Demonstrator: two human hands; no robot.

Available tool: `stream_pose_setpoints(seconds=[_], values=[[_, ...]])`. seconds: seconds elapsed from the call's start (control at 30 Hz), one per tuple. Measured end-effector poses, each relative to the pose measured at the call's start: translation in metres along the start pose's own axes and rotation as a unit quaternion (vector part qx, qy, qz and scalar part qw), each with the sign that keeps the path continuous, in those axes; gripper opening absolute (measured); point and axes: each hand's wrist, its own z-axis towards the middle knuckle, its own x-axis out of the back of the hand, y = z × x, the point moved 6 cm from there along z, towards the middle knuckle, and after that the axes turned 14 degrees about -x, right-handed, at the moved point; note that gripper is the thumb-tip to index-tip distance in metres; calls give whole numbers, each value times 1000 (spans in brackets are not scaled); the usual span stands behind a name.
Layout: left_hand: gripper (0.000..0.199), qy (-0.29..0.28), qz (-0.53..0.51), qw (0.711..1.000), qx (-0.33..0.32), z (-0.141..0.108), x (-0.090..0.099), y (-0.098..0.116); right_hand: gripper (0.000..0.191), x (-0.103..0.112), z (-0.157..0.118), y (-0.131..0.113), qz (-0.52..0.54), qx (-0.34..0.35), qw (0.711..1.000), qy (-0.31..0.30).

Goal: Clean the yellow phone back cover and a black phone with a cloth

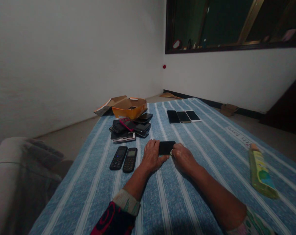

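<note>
A dark phone [166, 148] lies sideways on the striped blue cloth between my hands. My left hand [153, 156] grips its left end, with the thumb along the near edge. At the right end is my right hand [182, 158], its fingers closed on a small pale piece of something, perhaps a cloth or tissue [172, 152]. Two black keypad phones, one [118, 158] beside the other [130, 160], lie left of my left hand. Beyond them is a loose pile of phones [130, 128]. Three phones [184, 117] form a row farther back on the right.
An orange box [129, 112] with its brown flap [111, 105] open stands behind the pile. A bottle of yellow-green liquid [262, 174] lies on the right side of the cloth [89, 189]. Grey fabric [23, 169] shows at the far left.
</note>
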Motion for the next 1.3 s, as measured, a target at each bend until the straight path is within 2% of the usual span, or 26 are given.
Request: stream_pose_setpoints(seconds=[0.17, 0.47, 0.63, 0.73, 0.87, 1.03, 1.17, 1.3], values=[[80, -17, -12, 1000, -8, 0, 0, -2, 24, -3, 0, -12, -12, 17, 1000, 12], [76, 1, -42, 999, -31, 1, 0, -7, 25, -5, 7, -39, 6, 50, 999, 12], [84, -22, -96, 995, -19, -2, 9, -7, 21, 3, 6, -29, 4, 38, 999, -2], [86, -43, -154, 987, 8, -7, 15, -15, 23, 5, 6, -18, -8, 31, 999, -6], [85, -30, -210, 977, 26, -11, 23, -26, 24, 2, 10, -6, -16, 24, 1000, -13], [83, -36, -263, 963, 40, -11, 27, -29, 23, 1, 10, -2, -21, 33, 999, -8], [83, -39, -292, 954, 58, -11, 28, -30, 23, 1, 5, -15, -7, 73, 997, 3], [83, -32, -295, 953, 57, -10, 29, -31, 24, -6, 2, -40, 6, 114, 993, 20]])
